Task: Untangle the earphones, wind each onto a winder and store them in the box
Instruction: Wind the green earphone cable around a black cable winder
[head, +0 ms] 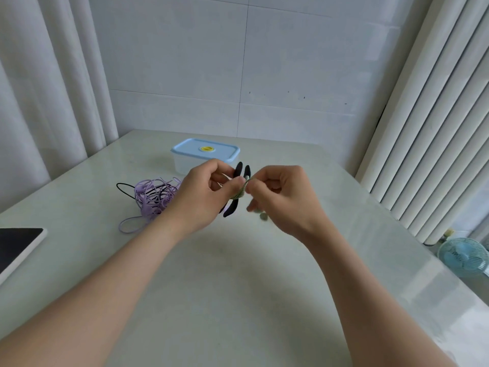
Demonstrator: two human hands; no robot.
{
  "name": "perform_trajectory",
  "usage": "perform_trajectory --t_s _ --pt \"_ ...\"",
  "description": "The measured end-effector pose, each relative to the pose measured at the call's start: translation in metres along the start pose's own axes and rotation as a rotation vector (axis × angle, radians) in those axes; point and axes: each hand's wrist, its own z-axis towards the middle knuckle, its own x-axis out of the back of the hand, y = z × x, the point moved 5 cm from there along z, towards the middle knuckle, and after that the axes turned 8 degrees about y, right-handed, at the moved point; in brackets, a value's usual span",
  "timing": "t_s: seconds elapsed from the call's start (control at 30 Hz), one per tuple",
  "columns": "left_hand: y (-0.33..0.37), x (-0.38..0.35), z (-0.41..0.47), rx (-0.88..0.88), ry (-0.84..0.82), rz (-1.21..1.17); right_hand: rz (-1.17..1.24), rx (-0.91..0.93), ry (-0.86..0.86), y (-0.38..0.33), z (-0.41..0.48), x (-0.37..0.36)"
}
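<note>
Left hand point(203, 197) grips a smooth black pronged winder point(230, 210). Right hand point(285, 200) pinches the thin pale-green earphone cord point(241, 191) coiled on it. Rubbery lilac cords point(153, 198) lie tangled.

Two hands meet at the centre of the frame: one left hand point(203, 197) and one right hand point(283, 197). Between them is one black winder point(239, 169), with one pale green cord point(242, 190) on it. Left of centre lies one tangle of cords point(152, 197) in two colours, purple and black. Above centre stands one lidded box point(185, 165). There is one tablet point(18, 242) at the left edge, one small fan point(463, 256) at the lower right, and one table point(238, 287).
</note>
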Motion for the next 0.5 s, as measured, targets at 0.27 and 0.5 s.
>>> perform_trajectory --t_s 0.27,0.5 --pt "0.007 -0.012 -0.007 -0.078 -0.149 0.037 -0.161 0.031 0.291 0.021 0.012 0.021" --pt "0.014 -0.018 -0.012 -0.053 -0.239 -0.021 -0.203 -0.047 0.26 0.041 0.018 0.019"
